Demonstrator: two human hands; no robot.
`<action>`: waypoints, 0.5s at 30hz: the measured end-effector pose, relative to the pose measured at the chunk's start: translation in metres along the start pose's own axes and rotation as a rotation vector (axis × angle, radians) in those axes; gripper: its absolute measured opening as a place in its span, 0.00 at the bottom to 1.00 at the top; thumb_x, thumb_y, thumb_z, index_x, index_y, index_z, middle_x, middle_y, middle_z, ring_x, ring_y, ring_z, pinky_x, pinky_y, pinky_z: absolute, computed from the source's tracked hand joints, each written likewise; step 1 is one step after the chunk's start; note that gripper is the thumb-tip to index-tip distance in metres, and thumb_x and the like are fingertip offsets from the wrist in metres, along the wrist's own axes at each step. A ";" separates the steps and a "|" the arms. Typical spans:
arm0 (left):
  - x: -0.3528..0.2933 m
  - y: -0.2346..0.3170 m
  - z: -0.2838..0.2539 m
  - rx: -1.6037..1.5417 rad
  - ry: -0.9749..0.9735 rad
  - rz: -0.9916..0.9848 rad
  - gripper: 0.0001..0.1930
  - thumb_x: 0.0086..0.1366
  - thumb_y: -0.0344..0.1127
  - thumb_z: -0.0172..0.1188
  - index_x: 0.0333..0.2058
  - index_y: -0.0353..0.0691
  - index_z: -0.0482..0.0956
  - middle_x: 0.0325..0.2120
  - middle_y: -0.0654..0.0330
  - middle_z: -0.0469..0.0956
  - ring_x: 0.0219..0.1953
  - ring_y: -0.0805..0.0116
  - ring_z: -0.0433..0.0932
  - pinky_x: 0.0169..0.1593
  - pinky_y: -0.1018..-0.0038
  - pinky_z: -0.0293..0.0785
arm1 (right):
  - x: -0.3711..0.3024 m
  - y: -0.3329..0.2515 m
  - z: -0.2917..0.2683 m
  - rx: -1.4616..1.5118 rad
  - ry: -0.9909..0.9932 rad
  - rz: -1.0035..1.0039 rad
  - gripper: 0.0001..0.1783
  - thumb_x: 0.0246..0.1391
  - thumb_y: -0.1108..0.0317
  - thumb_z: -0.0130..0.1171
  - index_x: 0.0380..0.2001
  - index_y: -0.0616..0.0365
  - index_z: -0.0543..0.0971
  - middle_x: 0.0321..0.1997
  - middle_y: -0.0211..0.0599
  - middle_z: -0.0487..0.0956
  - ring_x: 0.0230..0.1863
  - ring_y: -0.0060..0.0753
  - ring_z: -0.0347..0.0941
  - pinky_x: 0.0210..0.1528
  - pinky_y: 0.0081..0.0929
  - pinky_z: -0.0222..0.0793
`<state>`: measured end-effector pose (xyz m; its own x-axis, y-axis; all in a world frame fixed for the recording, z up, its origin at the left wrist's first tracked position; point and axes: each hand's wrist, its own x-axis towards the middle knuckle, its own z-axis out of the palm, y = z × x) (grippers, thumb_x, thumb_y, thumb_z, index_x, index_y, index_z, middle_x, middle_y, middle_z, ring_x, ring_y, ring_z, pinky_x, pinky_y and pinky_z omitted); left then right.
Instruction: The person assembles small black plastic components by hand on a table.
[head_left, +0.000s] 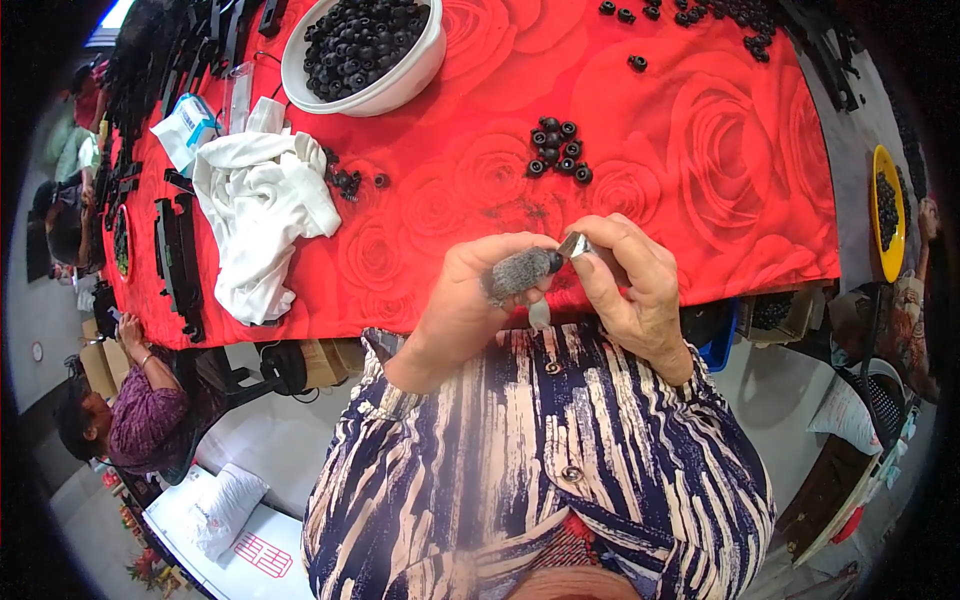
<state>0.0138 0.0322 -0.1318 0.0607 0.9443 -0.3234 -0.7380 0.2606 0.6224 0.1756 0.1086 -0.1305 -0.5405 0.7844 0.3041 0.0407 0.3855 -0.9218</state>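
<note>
My left hand (pixel 465 290) is closed in front of my chest, pinching a small round black part (pixel 554 262). A grey fuzzy cover (pixel 520 273) sits at its fingers, seemingly over one of them. A pale tip (pixel 539 316) shows just below. Between the thumb and fingertips of my right hand (pixel 637 290) is a small thin metal blade (pixel 575 245), its end at or touching the black part. Beyond both hands, a loose cluster of similar black parts (pixel 556 150) lies on the red rose-patterned tablecloth (pixel 440 190).
A white bowl (pixel 425 75) heaped with black parts stands at the far left. A crumpled white cloth (pixel 262 220) and long black plastic pieces (pixel 175 262) lie left. More parts are scattered far right. A person in purple (pixel 150 420) sits at left; a yellow tray (pixel 887 215) is at right.
</note>
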 end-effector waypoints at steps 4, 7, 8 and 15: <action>0.000 0.000 0.001 0.000 0.007 -0.006 0.11 0.62 0.26 0.52 0.43 0.33 0.76 0.31 0.61 0.75 0.30 0.77 0.72 0.35 0.82 0.70 | 0.000 -0.002 -0.001 -0.032 -0.027 0.019 0.09 0.47 0.78 0.57 0.35 0.67 0.74 0.26 0.42 0.72 0.24 0.35 0.71 0.26 0.25 0.65; 0.001 0.000 0.000 -0.002 -0.018 0.012 0.11 0.62 0.26 0.52 0.43 0.33 0.76 0.30 0.61 0.75 0.30 0.78 0.71 0.35 0.82 0.69 | 0.001 -0.002 -0.002 -0.029 -0.025 0.007 0.09 0.47 0.78 0.57 0.35 0.67 0.74 0.26 0.42 0.72 0.24 0.36 0.71 0.25 0.25 0.65; 0.002 -0.001 0.000 -0.002 -0.018 0.011 0.11 0.62 0.26 0.52 0.43 0.33 0.76 0.30 0.61 0.75 0.30 0.78 0.71 0.35 0.82 0.69 | 0.001 -0.001 -0.001 -0.036 -0.021 -0.004 0.09 0.47 0.78 0.57 0.35 0.67 0.74 0.26 0.42 0.72 0.24 0.36 0.71 0.25 0.25 0.65; 0.001 0.001 0.000 0.009 0.024 -0.002 0.11 0.63 0.26 0.51 0.44 0.32 0.75 0.30 0.61 0.74 0.31 0.76 0.71 0.35 0.82 0.69 | 0.001 0.004 0.002 -0.046 -0.006 -0.035 0.09 0.47 0.78 0.57 0.34 0.66 0.74 0.26 0.41 0.72 0.23 0.33 0.70 0.24 0.24 0.64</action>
<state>0.0135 0.0332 -0.1314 0.0465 0.9387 -0.3415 -0.7316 0.2648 0.6283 0.1738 0.1101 -0.1340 -0.5473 0.7672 0.3345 0.0602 0.4348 -0.8985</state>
